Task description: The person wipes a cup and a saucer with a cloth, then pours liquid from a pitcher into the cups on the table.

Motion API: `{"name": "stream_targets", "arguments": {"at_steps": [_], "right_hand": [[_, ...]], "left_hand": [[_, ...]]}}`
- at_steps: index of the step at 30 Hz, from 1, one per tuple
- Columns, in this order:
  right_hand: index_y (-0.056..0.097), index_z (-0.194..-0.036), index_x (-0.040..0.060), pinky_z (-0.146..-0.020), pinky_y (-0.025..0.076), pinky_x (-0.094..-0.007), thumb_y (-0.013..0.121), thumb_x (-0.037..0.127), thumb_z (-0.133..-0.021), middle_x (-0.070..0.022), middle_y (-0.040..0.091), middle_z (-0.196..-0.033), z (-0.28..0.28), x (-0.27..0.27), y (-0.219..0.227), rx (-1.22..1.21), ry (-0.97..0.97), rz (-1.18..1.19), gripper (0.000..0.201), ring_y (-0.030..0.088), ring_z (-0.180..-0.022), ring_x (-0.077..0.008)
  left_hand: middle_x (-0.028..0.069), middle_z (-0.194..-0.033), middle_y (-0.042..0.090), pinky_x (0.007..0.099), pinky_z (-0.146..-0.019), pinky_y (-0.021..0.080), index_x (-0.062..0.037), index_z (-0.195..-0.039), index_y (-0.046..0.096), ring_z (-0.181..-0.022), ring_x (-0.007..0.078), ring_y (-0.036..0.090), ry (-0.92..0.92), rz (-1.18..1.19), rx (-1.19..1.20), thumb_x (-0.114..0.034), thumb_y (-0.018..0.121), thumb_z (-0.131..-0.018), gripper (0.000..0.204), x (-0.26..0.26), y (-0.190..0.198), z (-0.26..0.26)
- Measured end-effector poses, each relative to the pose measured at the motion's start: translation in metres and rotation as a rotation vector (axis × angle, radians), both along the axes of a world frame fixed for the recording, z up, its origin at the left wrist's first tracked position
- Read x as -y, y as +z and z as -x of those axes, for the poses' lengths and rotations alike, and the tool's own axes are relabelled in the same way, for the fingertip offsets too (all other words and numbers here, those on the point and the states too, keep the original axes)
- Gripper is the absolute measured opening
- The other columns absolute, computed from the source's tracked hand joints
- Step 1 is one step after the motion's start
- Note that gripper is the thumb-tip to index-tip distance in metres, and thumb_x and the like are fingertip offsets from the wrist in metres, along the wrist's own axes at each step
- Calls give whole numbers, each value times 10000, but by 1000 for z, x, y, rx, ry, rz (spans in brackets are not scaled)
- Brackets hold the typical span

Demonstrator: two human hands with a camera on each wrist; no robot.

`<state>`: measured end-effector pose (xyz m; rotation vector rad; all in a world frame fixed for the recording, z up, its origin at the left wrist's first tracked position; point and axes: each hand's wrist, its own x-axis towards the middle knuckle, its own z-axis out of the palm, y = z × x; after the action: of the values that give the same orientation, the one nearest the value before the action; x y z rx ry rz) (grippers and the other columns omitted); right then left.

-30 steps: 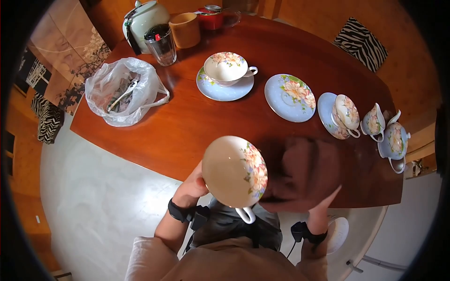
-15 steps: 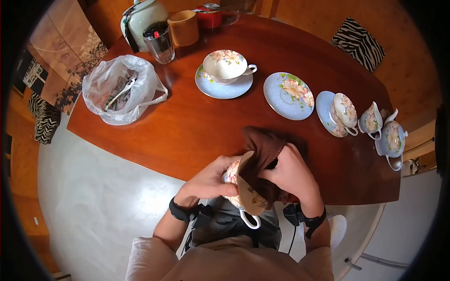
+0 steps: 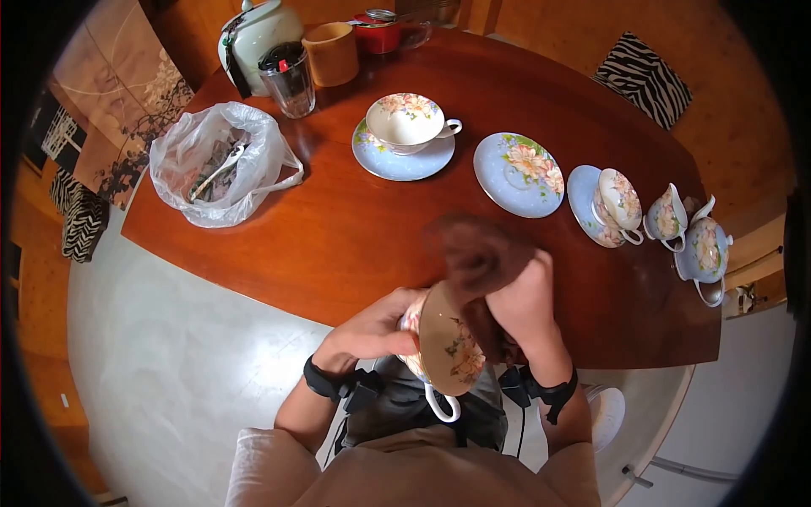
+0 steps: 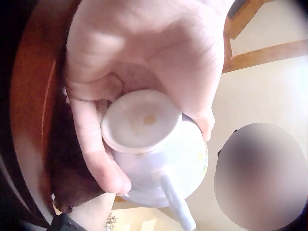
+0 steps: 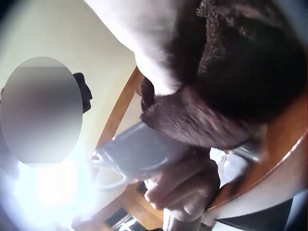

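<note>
A floral teacup (image 3: 454,334), tilted on its side with its mouth to the right, is held by my left hand (image 3: 372,328) over the table's near edge. The left thumb lies along its outer wall, and its white handle (image 3: 443,406) points down. In the left wrist view the fingers curl round the cup near its round foot (image 4: 142,122). My right hand (image 3: 525,304) grips a bunched dark brown cloth (image 3: 483,253) right at the cup's rim. The cloth (image 5: 197,120) hides most of the right fingers in the right wrist view.
Ahead stand a cup on a saucer (image 3: 404,169), a bare saucer (image 3: 517,182), another cup with saucer (image 3: 621,198), a creamer (image 3: 666,215) and a teapot (image 3: 705,249). At left are a plastic bag (image 3: 215,165), a glass (image 3: 291,89), a wooden cup (image 3: 332,55) and a lidded jar (image 3: 262,46).
The right hand has brought the cloth leftward to the cup, then raised part of it at the rim. The left hand has turned the cup's mouth toward the right.
</note>
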<state>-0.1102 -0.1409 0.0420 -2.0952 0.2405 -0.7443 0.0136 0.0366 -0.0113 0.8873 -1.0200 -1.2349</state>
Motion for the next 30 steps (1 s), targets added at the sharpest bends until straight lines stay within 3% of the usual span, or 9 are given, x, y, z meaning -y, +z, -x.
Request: {"name": "stream_targets", "arguments": {"at_steps": [2,5,11,13,17,18,21,25,30], "right_hand": [[684,-1151,-4,-822,551,-306,687,-52,-783,-122,746,-1020,2,8,-6,78,-17,-232,370,719,-930,-167],[651,-1200,-15,-909,533,-341,702,-2,-824,-139,711,-1178,16,24,2,101,-1,156,380,697,-1031,-208],[624,-1228,-7,-940,519,-364,772,59,-789,-167,675,-1249,49,31,-5,-246,74,-264,468,677,-1112,-257],[626,-1165,6,-879,524,-375,777,96,-769,-156,679,-1176,51,30,-16,-377,117,-280,433,673,-1038,-280],[620,-1122,-16,-842,518,-406,770,111,-761,-180,677,-1090,43,28,-17,-289,237,181,411,644,-964,-373],[627,-1114,-20,-901,508,-475,796,141,-683,-223,669,-1031,39,26,-24,-297,206,106,490,605,-1028,-449],[635,-1081,-16,-908,500,-476,782,145,-715,-244,661,-1054,19,16,-9,-381,220,16,426,599,-1050,-441],[650,-1017,-32,-886,508,-473,763,178,-750,-244,672,-998,3,13,-3,-351,263,217,358,623,-975,-431],[649,-1006,-36,-817,514,-459,666,116,-822,-243,670,-974,5,18,-12,-390,247,196,240,622,-904,-449]], "left_hand": [[72,-1143,662,310,-932,483,48,-1283,567,-1039,135,582,5,7,-8,-669,698,-832,858,0,1,0],[81,-1153,666,313,-923,497,57,-1280,567,-1039,147,599,37,-18,-70,-663,680,-842,850,0,-4,0],[98,-1162,673,314,-917,508,73,-1264,575,-1051,161,622,107,-60,-87,-657,640,-853,839,0,-5,3],[100,-1158,674,310,-917,507,77,-1255,581,-1054,163,626,147,-64,-126,-653,624,-860,831,-1,-5,5],[94,-1148,675,306,-915,503,72,-1248,590,-1048,155,624,117,-122,-209,-665,628,-857,835,-3,-7,3],[91,-1142,674,303,-915,499,71,-1246,590,-1044,149,618,106,-135,-217,-665,637,-857,834,-3,-6,3],[81,-1124,671,300,-912,488,66,-1238,593,-1030,133,595,45,-121,-128,-647,667,-862,809,-3,-23,0],[37,-1075,648,289,-861,468,35,-1219,596,-991,97,557,-50,-154,-30,-490,745,-767,709,-1,-3,-4],[81,-1123,671,312,-909,479,54,-1234,598,-1020,134,573,-141,-42,49,-598,712,-859,761,-2,-10,-8]]}}
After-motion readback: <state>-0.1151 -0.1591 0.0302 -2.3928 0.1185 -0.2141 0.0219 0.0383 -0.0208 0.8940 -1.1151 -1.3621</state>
